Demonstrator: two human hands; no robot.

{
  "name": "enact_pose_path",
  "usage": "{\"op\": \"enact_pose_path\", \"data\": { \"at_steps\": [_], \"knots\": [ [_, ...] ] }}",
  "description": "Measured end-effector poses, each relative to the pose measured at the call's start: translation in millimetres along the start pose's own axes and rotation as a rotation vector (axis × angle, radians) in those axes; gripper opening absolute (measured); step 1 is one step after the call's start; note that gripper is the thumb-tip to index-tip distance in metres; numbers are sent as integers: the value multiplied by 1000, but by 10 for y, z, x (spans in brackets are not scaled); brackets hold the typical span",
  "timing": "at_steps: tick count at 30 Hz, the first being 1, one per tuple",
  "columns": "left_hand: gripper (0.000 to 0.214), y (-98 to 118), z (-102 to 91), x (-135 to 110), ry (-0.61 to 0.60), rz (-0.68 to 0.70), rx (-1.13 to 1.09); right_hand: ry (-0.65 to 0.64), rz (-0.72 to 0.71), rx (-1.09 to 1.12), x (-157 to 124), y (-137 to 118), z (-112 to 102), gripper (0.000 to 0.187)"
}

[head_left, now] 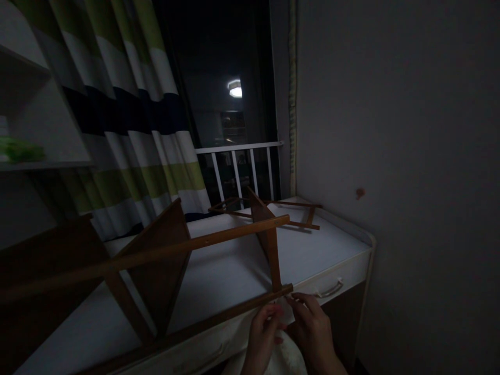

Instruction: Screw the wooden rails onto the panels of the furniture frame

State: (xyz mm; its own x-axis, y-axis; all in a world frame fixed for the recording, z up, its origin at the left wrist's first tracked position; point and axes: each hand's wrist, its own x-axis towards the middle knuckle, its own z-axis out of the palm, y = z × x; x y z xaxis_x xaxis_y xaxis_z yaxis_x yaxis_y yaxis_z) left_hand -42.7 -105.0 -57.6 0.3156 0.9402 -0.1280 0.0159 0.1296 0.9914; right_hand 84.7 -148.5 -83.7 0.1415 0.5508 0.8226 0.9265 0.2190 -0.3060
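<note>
A brown wooden shelf frame (156, 255) lies on its side on a white desk top (312, 250). Its lower rail (250, 304) runs along the desk's front edge. My left hand (263, 333) is pinched together just below the right end of that rail. My right hand (312, 328) is beside it, fingertips pinched near the same rail end. What the fingers hold is too small and dark to name. A white cloth (283, 359) shows below the hands.
A second flat wooden frame (273, 211) lies at the desk's far end. A drawer handle (332, 289) is on the desk front. A striped curtain (128, 130) hangs left, a dark window with a white railing (238, 166) behind, a grey wall (410, 156) right.
</note>
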Motion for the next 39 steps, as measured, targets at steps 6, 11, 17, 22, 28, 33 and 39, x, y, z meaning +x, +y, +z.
{"op": "enact_pose_path", "data": {
  "at_steps": [6,11,17,22,28,33,39],
  "knots": [
    [46,67,-110,-28,36,-28,-96,19,-75,-226,65,-48,-17,41],
    [43,140,-148,-48,81,25,-162,18,-151,-237,46,-44,24,41],
    [43,238,-223,-78,127,52,-151,-1,-207,-172,56,-65,44,40],
    [51,295,-262,-98,113,106,-59,-39,-208,-129,88,-125,30,33],
    [48,321,-283,-85,43,321,289,17,-261,-191,128,-152,-6,32],
    [51,308,-308,-79,-53,731,870,0,-294,-231,128,-170,22,32],
    [55,353,-301,-100,-28,765,1247,16,-313,-248,101,-182,53,32]
  ]
}}
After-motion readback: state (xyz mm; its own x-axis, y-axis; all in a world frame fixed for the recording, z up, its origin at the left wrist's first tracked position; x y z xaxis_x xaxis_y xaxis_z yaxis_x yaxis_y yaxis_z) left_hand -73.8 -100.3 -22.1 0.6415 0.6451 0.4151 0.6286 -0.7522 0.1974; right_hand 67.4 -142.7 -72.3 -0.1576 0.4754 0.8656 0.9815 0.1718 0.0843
